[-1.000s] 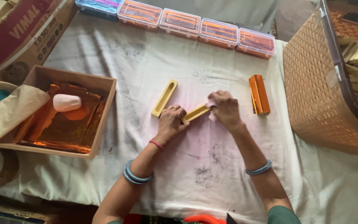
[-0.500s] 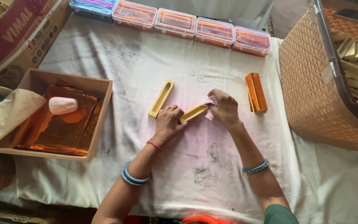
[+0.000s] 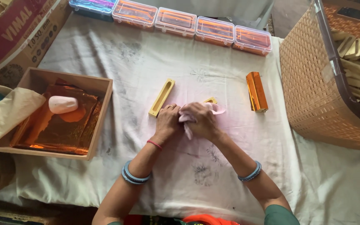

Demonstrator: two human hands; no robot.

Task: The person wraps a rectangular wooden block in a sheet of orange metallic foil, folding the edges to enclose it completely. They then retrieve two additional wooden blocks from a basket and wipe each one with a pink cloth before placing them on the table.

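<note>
Both hands, left hand (image 3: 168, 121) and right hand (image 3: 201, 121), have fingers clamped together around a soft pink cloth (image 3: 215, 109) and a yellow wooden mould (image 3: 210, 100) on the wrinkled white counter (image 3: 188, 75).

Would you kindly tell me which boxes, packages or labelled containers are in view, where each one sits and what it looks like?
Cardboard carton: top left corner, brown with a red printed side.
Plastic boxes: row along the far edge, clear lids, orange contents, one bluish.
Wooden tray: left, open, holding orange foil.
Woven basket: right, tan.
</note>
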